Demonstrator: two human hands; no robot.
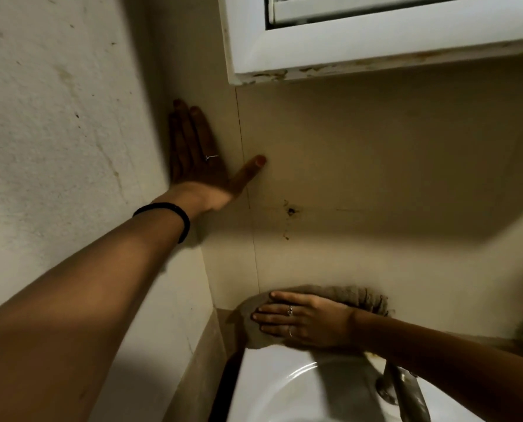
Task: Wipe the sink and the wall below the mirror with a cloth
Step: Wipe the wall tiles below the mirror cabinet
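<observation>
One flat right hand [302, 319] presses nubby cloth [360, 296].

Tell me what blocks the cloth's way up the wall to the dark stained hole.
Nothing visible does. The grey-brown cloth lies under the right hand at the wall's foot; bare beige wall runs up to the dark stained hole. The left hand rests farther left.

Left arm extends from 7 o'clock toward centre, elbow straight, a black band on the wrist. Left hand [197, 156] is flat, fingers straight and together pointing to 12 o'clock, thumb spread toward 2 o'clock. Right arm enters from 4 o'clock. Right hand [304, 318] lies flat, palm down, fingers straight pointing to 9 o'clock, rings on two fingers.
</observation>
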